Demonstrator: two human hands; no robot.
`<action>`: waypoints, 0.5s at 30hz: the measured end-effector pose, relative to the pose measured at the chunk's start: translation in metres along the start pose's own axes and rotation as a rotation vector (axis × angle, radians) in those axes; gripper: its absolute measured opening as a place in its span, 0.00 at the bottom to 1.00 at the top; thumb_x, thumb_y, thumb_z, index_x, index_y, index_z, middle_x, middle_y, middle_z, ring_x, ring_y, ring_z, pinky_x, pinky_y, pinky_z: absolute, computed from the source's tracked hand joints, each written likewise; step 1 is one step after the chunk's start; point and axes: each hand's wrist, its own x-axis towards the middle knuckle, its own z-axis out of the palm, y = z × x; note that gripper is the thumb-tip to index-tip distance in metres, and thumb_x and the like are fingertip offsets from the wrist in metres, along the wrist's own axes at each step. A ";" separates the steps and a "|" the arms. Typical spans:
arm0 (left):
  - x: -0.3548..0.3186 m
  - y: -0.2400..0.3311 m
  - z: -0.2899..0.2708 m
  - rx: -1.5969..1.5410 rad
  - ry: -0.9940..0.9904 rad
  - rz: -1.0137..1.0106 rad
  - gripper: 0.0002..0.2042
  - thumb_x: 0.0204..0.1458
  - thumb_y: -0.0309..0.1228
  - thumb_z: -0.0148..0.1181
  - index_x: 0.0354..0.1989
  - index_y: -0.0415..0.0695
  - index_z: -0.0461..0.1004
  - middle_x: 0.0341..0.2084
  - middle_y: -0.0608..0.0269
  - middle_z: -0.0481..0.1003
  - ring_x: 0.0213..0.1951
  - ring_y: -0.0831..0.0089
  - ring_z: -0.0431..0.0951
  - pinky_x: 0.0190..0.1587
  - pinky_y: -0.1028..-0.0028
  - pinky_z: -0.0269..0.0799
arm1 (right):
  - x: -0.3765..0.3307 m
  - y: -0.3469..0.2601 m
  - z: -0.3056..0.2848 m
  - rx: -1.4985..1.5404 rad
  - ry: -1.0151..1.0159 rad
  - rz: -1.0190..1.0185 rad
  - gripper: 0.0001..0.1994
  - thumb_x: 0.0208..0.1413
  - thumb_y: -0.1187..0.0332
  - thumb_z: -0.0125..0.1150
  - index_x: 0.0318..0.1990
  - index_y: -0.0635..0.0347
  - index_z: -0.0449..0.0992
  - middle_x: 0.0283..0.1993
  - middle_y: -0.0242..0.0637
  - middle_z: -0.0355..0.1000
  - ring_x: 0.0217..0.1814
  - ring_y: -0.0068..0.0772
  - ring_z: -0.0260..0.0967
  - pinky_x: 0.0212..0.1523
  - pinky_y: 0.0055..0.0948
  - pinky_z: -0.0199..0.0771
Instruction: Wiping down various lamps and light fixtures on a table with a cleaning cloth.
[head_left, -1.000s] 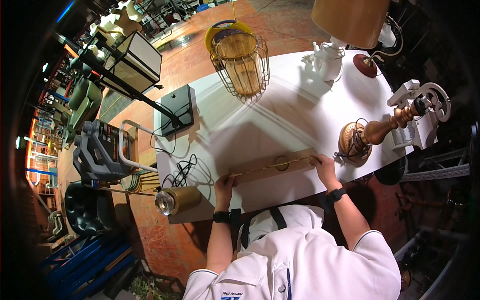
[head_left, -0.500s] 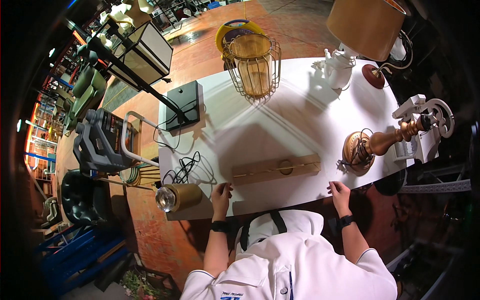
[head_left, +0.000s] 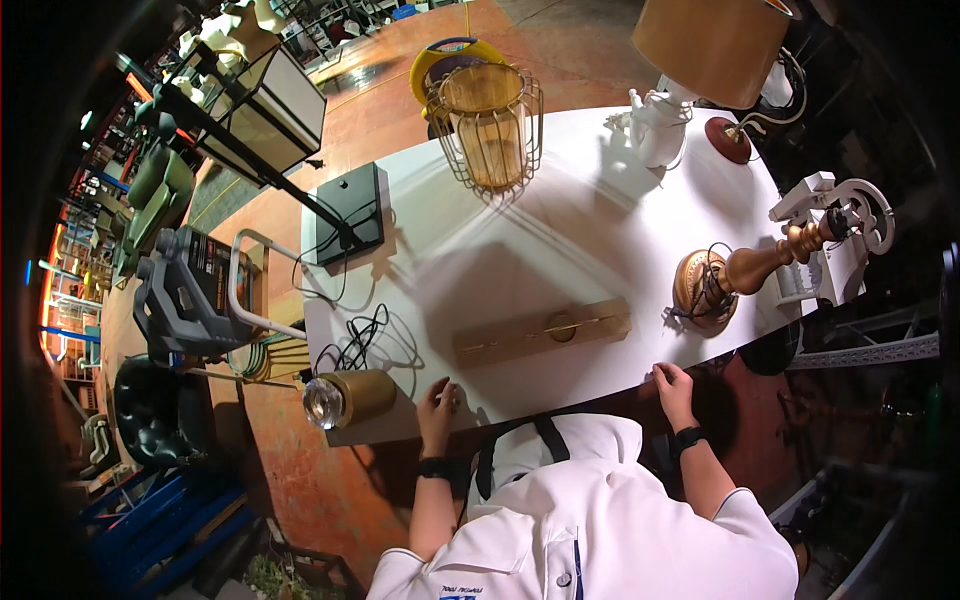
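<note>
Both hands hover at the near edge of a white table [head_left: 560, 385], holding nothing that I can see. My left hand [head_left: 437, 402] has loosely bent fingers with a gap beside the thumb; it is right of a gold cylinder [head_left: 368, 397] with a clear glass end, lying on its side. My right hand [head_left: 674, 386] is loosely curled, its fingertips just over the edge. Between and beyond the hands lies a long tan box-like piece [head_left: 500, 343] with a round gold ring or disc on it, touched by neither hand. A bronze-coloured turned lamp base [head_left: 708, 290] leans to the right of it.
A wire-cage lamp [head_left: 490, 130] stands at the far edge, a white figurine lamp [head_left: 660, 130] with a tan shade [head_left: 710, 45] at far right. On the left are a black lamp base [head_left: 350, 215], a tangled black cord [head_left: 362, 340] and a grey jug [head_left: 185, 300] beside the table.
My left hand has drawn back slightly toward me, its fingers loosening. The right hand stays near the table edge. The whole view has shifted a little; the objects on the table keep their places.
</note>
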 end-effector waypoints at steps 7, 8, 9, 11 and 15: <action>0.013 0.001 0.007 0.021 -0.120 0.062 0.16 0.51 0.28 0.54 0.48 0.36 0.69 0.38 0.61 0.75 0.28 0.77 0.76 0.27 0.82 0.69 | 0.016 -0.022 0.016 0.065 -0.180 -0.107 0.22 0.54 0.72 0.53 0.57 0.63 0.60 0.53 0.42 0.67 0.44 0.28 0.68 0.40 0.23 0.69; 0.014 -0.002 0.007 0.000 -0.123 0.070 0.16 0.51 0.27 0.55 0.48 0.37 0.69 0.39 0.62 0.75 0.28 0.78 0.76 0.27 0.81 0.69 | 0.019 -0.025 0.017 0.102 -0.265 -0.066 0.27 0.54 0.73 0.53 0.62 0.62 0.53 0.59 0.43 0.61 0.48 0.28 0.66 0.42 0.23 0.68; 0.014 -0.002 0.008 -0.001 -0.116 0.068 0.16 0.51 0.27 0.55 0.48 0.37 0.69 0.39 0.62 0.75 0.28 0.78 0.76 0.27 0.81 0.69 | 0.021 -0.027 0.020 0.102 -0.273 -0.068 0.27 0.54 0.73 0.53 0.62 0.62 0.53 0.59 0.43 0.61 0.48 0.28 0.66 0.42 0.23 0.68; 0.015 -0.002 0.010 0.022 -0.137 0.101 0.16 0.50 0.27 0.55 0.49 0.38 0.69 0.40 0.62 0.75 0.28 0.78 0.76 0.26 0.81 0.68 | 0.024 -0.032 0.025 0.146 -0.274 -0.072 0.28 0.53 0.73 0.53 0.62 0.62 0.52 0.59 0.43 0.60 0.49 0.29 0.64 0.43 0.24 0.68; 0.013 -0.001 0.010 0.041 -0.121 0.093 0.17 0.50 0.26 0.55 0.49 0.38 0.69 0.41 0.63 0.75 0.28 0.78 0.76 0.26 0.81 0.68 | 0.030 -0.034 0.027 -0.003 -0.366 -0.078 0.29 0.53 0.72 0.54 0.62 0.61 0.52 0.59 0.43 0.60 0.50 0.31 0.63 0.44 0.25 0.68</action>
